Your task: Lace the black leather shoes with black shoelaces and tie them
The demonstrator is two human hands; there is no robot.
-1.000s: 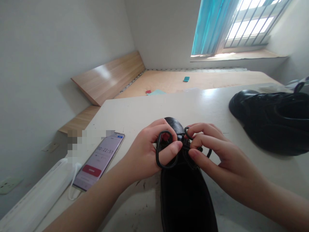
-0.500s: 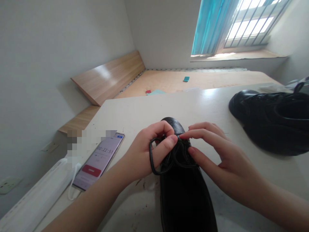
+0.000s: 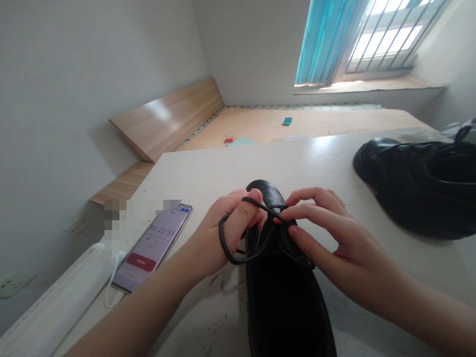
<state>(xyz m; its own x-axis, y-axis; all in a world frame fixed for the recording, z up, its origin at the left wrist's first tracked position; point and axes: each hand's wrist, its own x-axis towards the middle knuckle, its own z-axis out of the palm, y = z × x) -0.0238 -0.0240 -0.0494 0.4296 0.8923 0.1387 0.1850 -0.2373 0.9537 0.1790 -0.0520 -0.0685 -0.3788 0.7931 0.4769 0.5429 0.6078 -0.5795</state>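
A black shoe (image 3: 288, 307) stands on the white table with its toe pointing away from me. Over its front, my left hand (image 3: 236, 223) is closed, with a black shoelace (image 3: 230, 257) looped around its thumb and down past the palm. A stretch of the lace crosses from that thumb to my right hand (image 3: 334, 238). There, the thumb and index finger pinch the lace at the right side of the lacing, and the other fingers rest near the toe. My hands partly cover the eyelets.
Another black shoe (image 3: 416, 193) sits at the right on the white table (image 3: 208, 173). To the left lies a phone (image 3: 152, 248) showing a timer, beside a white object with a cord (image 3: 108, 292). Behind the table is a wooden bed board (image 3: 256, 121) with small items on it.
The lace now stretches across my left thumb to my right fingers, where before it hung in a loop below. My left hand has turned and shifted slightly left; my right fingers have closed together.
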